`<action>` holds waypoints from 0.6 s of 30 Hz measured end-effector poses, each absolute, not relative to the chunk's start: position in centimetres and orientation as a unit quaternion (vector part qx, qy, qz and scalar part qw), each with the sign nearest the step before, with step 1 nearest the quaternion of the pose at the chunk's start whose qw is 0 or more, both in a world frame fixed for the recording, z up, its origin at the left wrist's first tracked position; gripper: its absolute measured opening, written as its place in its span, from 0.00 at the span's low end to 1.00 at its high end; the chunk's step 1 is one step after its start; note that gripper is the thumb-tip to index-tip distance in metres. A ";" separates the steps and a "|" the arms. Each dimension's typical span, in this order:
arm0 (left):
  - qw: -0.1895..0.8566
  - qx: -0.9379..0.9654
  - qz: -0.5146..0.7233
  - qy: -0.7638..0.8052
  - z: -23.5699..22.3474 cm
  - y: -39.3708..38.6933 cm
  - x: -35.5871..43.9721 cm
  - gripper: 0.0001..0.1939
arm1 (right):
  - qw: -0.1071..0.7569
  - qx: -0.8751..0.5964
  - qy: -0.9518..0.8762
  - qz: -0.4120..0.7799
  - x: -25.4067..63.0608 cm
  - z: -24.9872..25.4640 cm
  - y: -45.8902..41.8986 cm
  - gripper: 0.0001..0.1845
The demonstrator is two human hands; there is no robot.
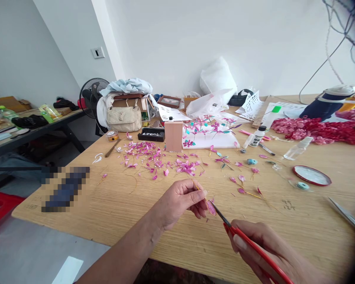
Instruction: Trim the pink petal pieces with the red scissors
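While left hand [185,200] pinched the wired petal [212,209] by its stem, pink part just past the fingertips, and right hand [272,236] gripped red scissors [254,246], tips alongside, a loosened pinch probably risked a nick.

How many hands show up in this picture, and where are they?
2. Your left hand is just below the middle, holding a wired pink petal; your right hand is at lower right, holding red-handled scissors. The pixelated patch at left may hide others.
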State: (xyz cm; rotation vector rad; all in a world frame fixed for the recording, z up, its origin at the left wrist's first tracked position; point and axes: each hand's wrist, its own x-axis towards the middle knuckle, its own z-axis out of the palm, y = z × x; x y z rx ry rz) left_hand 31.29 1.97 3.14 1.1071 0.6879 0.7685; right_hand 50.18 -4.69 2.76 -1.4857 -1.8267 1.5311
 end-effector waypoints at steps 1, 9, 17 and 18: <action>0.729 0.500 0.348 0.312 3.2 2.0 31.3 0.15 | 0.169 -0.520 -0.639 0.541 50.2 2.7 -4.7 0.32; 0.735 0.499 0.339 0.310 3.5 2.0 31.2 0.15 | 0.189 -0.515 -0.640 0.538 50.1 2.5 -4.8 0.31; 0.732 0.513 0.338 0.294 3.5 2.1 31.2 0.14 | 0.207 -0.522 -0.670 0.486 50.0 2.8 -4.6 0.32; 0.732 0.515 0.338 0.293 3.5 2.1 31.2 0.14 | 0.205 -0.523 -0.669 0.487 50.0 3.0 -4.6 0.32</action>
